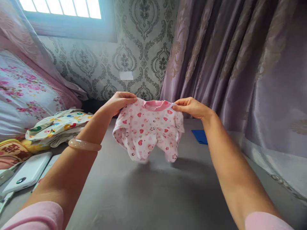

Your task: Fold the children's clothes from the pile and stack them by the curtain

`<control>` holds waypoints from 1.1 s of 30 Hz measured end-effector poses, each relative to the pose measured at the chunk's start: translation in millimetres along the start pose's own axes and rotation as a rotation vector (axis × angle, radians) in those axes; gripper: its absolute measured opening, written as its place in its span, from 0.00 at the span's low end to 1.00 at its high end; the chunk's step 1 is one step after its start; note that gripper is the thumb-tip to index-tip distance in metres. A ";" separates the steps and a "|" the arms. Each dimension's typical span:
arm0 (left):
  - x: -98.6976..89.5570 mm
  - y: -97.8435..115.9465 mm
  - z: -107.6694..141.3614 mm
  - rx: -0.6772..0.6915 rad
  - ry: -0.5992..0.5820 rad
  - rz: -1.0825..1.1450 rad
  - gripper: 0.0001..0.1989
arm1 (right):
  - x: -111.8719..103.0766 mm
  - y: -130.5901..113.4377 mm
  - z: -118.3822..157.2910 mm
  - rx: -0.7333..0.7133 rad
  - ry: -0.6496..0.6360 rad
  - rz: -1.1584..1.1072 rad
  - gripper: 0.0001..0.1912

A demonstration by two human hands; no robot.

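Your left hand (pixel 122 101) pinches one shoulder of the small white cloth garment printed with red hearts (pixel 150 129); your right hand (pixel 190 107) pinches the other, beside the pink neckline. The garment hangs between and below your hands, over the plain grey surface (pixel 107 195), folded blue item (pixel 199 136) near your right forearm.

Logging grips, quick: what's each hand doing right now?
Left hand: closed, pinching the heart-print baby romper at one shoulder.
Right hand: closed, pinching its other shoulder.
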State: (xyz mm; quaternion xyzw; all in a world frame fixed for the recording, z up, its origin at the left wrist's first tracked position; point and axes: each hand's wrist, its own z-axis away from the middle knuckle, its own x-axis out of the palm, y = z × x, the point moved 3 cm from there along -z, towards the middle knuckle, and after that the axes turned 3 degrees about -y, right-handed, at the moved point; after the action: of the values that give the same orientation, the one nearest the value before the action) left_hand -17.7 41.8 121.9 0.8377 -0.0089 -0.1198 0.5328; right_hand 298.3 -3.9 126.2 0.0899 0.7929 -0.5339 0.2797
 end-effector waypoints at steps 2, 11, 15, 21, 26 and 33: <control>3.2 -6.1 -3.0 0.018 0.030 0.043 0.17 | 0.8 -1.5 -0.5 -0.029 0.013 -0.015 0.22; 6.2 -21.8 -7.3 -0.050 0.119 0.101 0.15 | -2.7 11.5 -4.9 -0.009 0.181 -0.041 0.24; 11.5 -22.4 -6.8 0.021 0.146 0.099 0.13 | -0.2 19.4 -10.8 -0.041 0.257 -0.061 0.26; 11.6 -19.6 -8.9 0.235 0.248 -0.195 0.11 | -1.4 28.9 -13.7 -0.102 0.335 0.000 0.27; 17.1 3.5 6.3 0.444 0.389 -0.584 0.10 | -3.9 20.4 -4.9 -0.239 0.507 0.216 0.28; 21.3 35.3 53.4 0.683 0.566 -0.931 0.11 | 2.3 -18.6 42.6 -0.506 0.814 0.738 0.22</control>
State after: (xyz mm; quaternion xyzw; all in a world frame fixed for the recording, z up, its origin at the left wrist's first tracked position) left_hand -4.3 -24.1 127.8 0.8754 0.4592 -0.1033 0.1100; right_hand 302.9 -50.2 128.1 0.4866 0.8551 -0.1194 0.1333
